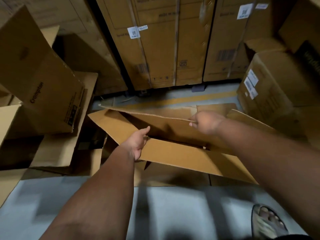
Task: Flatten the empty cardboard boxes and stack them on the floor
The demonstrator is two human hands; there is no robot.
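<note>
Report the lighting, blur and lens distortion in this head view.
Head view: dim, warm light; the floor at the bottom is smeared by motion blur, as is the sandalled foot; the wide-angle lens bends the tall cartons outward; the open box stays fairly sharp.

2 hands, 1 open box, 1 sandalled foot

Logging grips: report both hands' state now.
Left hand: holds the box by its near wall.
Right hand: pinches the box's far wall.
</note>
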